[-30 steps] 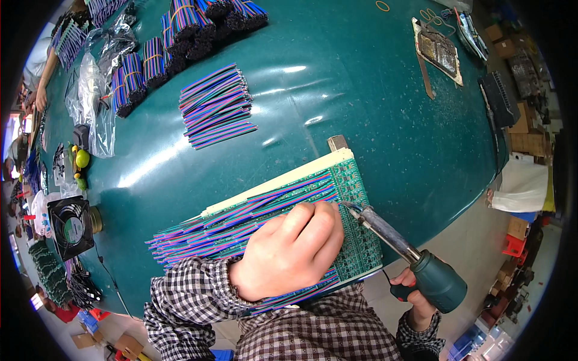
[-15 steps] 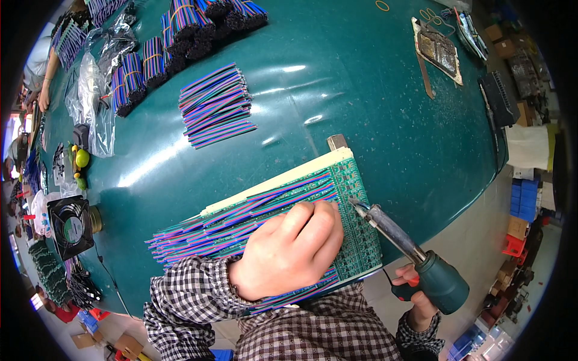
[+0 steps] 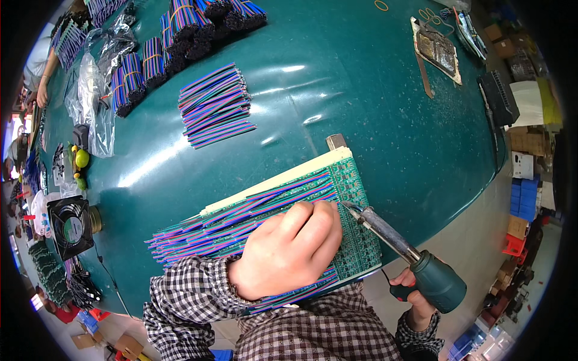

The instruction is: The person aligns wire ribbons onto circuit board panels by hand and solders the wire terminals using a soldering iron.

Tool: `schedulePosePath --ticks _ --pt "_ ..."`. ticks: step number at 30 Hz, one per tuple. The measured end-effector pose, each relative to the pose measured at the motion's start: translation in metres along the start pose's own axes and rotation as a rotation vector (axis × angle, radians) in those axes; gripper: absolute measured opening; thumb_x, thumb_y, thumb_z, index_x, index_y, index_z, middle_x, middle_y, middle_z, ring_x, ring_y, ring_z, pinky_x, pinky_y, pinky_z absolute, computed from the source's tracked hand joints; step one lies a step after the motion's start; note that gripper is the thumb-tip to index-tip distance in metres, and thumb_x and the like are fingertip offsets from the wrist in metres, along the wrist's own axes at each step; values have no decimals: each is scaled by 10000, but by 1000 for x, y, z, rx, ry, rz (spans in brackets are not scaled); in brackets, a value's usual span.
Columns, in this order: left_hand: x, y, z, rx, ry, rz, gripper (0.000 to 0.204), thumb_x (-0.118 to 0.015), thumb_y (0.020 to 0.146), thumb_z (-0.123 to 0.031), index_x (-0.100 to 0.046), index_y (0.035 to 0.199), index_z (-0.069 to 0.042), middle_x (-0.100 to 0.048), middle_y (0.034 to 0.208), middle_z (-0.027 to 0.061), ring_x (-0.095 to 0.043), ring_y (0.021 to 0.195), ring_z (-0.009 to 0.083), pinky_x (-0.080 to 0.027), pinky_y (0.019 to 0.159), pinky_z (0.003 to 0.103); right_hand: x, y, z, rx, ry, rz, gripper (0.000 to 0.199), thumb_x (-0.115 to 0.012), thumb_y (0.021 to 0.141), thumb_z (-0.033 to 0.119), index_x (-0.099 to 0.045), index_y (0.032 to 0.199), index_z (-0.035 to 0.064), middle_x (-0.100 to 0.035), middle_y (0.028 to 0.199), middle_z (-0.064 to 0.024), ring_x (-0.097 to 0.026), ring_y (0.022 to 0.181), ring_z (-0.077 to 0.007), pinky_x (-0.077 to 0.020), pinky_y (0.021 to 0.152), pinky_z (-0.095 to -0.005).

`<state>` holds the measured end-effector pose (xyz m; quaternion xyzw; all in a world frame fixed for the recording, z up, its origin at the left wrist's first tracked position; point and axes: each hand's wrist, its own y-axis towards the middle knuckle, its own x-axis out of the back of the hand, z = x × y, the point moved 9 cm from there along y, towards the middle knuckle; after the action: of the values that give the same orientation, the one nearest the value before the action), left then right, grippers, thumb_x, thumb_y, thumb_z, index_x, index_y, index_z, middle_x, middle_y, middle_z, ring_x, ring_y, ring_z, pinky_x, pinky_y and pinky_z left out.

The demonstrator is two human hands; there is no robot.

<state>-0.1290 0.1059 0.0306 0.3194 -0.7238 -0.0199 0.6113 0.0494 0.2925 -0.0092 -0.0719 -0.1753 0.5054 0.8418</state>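
Observation:
A green circuit board panel (image 3: 355,198) lies on a pale jig at the near edge of the dark green table (image 3: 373,108). Rows of striped multicolour ribbon wires (image 3: 198,231) lie across it, their ends on the board's pads. My left hand (image 3: 289,249) rests on the wires, fingertips pinching one near the board's middle. My right hand (image 3: 412,295) grips the green handle of a soldering iron (image 3: 409,259). Its metal tip touches the board just right of my left fingertips.
A loose stack of cut ribbon wires (image 3: 217,105) lies mid-table. Bundled wires (image 3: 180,36) and clear plastic bags (image 3: 90,102) sit at the far left. A black fan (image 3: 69,225) stands at the left edge. A metal tray (image 3: 436,51) is far right. Another person's arm (image 3: 42,90) is at the left.
The soldering iron tip has shifted slightly along the board. My left hand stays on the wires.

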Motion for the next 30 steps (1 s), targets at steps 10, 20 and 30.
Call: schedulePosePath --ticks 10,20,30 --pt "1 0 -1 0 19 -15 343 -736 706 -81 -767 1035 10 -661 1015 76 -649 812 172 -532 619 272 1 -1 -3 -19 19 -12 549 -937 740 450 -745 994 3 -767 812 -46 -722 776 -182 -530 822 -343" --pt "0 -1 -2 -8 8 -8 354 -735 710 -87 -763 1048 15 -668 1024 82 -649 811 177 -524 614 273 7 -7 -13 -7 124 -43 613 -965 725 419 -708 1035 -43 -747 811 -93 -752 772 -228 -596 764 -363" --pt "-2 1 -2 -17 29 -13 363 -723 710 -95 -761 1054 16 -663 1025 85 -647 814 177 -523 612 272 5 -6 -15 51 157 16 583 -781 895 440 -607 1069 -88 -624 866 -145 -681 815 -297 -638 746 -440"
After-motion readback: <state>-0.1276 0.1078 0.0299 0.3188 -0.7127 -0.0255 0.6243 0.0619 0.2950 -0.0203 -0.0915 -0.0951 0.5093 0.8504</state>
